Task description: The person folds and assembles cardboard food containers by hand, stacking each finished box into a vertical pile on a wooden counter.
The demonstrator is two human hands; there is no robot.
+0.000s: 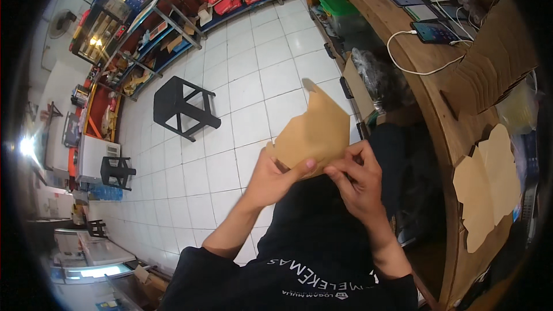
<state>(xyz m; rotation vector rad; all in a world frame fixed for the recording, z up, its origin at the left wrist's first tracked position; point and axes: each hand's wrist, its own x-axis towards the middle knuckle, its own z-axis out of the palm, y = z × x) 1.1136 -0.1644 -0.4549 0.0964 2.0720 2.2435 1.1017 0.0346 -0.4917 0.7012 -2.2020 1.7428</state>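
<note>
Above my lap I hold a piece of brown kraft paper (317, 126) with a partly folded, angular outline. My left hand (275, 175) grips its lower left, thumb lying across the front and fingers behind. At the lower right edge, my right hand (358, 178) pinches the paper between thumb and fingertips. The hands are close together, and the sheet's upper corner sticks up away from me. On the wooden table (446, 242) to my right lies another kraft cut-out (487, 187), flat, with scalloped edges and a crease down its middle.
Several phones (435, 33) with white cables (397, 69) lie on the table's far part, near a stack of brown card (489, 57). A green-lidded box (340, 6) stands beyond. Black stools (178, 103) stand on the white tiled floor (247, 86); shelves (161, 40) line the far left.
</note>
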